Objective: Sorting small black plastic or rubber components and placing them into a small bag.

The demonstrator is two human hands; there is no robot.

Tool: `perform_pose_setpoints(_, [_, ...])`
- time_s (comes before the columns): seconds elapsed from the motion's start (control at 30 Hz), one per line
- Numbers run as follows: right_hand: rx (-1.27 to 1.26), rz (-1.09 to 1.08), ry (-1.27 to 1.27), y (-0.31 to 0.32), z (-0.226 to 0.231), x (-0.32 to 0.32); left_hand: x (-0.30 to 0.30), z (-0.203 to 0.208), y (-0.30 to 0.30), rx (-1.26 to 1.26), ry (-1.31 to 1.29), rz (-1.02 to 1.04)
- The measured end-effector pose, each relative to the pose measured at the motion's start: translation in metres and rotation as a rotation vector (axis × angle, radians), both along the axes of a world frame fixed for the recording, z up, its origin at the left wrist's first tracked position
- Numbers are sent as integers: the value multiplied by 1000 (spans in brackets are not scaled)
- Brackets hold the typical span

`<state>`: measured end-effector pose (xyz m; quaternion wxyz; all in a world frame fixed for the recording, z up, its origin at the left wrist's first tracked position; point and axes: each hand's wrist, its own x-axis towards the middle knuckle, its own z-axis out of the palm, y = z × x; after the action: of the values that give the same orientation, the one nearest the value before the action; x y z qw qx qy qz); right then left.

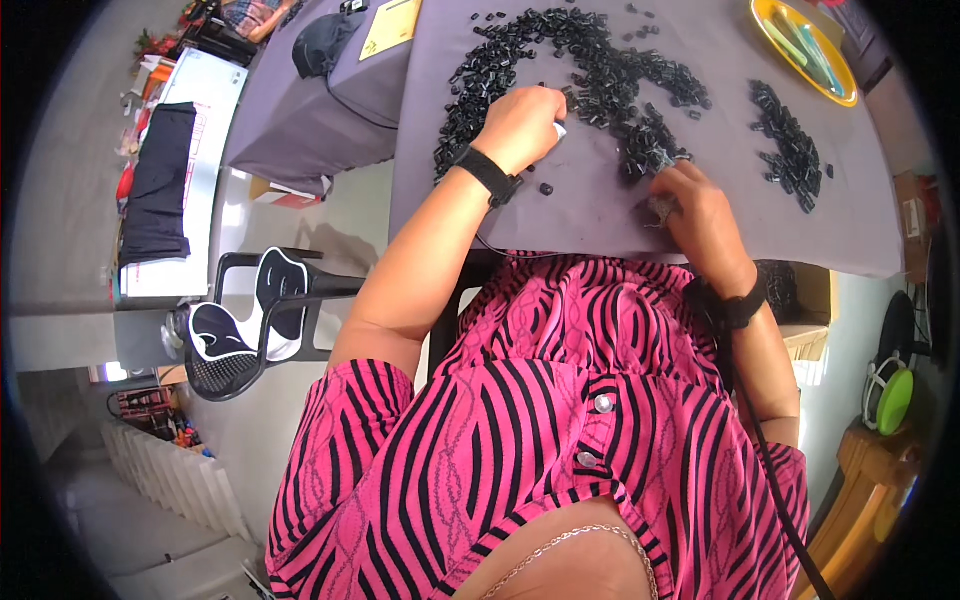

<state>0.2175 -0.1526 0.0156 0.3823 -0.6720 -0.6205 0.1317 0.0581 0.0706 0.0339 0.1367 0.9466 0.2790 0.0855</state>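
Note:
My left hand [522, 128], a black band on its wrist, is closed at the inner edge of a heap of small black pieces [478, 92]. A bit of something white [560, 129] pokes out from its fingers; most of it is hidden. My right hand [698, 205] also has curled fingers, at the near end of another trail of black pieces [645, 140]. A grey, crumpled wad [661, 207] shows beside its palm, and its kind is unclear. One loose black piece [546, 188] lies just nearer than my left hand.
A separate strip of black pieces [788, 148] lies to the right on the grey-covered table [600, 222]. Beyond it sits a yellow oval tray [845, 92] with long tools inside. A second table [290, 125] stands left, with a black-and-white chair [255, 320] nearby.

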Motion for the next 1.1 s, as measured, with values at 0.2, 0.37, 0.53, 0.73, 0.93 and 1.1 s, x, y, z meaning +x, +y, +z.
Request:
perform_pose_setpoints(0.2, [-13,-7,26,0,2,-1,16,-4,-7,54,-154,-105])
perform_pose_setpoints(0.37, [10,6,16,0,-1,3,16,-8,-4,34,-68,-143])
perform_pose_setpoints(0.53, [27,11,36,0,-6,7,-6,0,-3,-2,-4,-101])
perform_pose_setpoints(0.73, [-7,1,50,-1,-2,4,17,2,-18,-27,-207,-269])
perform_pose_setpoints(0.93, [-22,-4,63,-2,-2,4,20,-5,-14,11,-69,-243])
perform_pose_setpoints(1.1, [-12,2,105,-1,-5,9,0,8,-7,-30,9,-97])
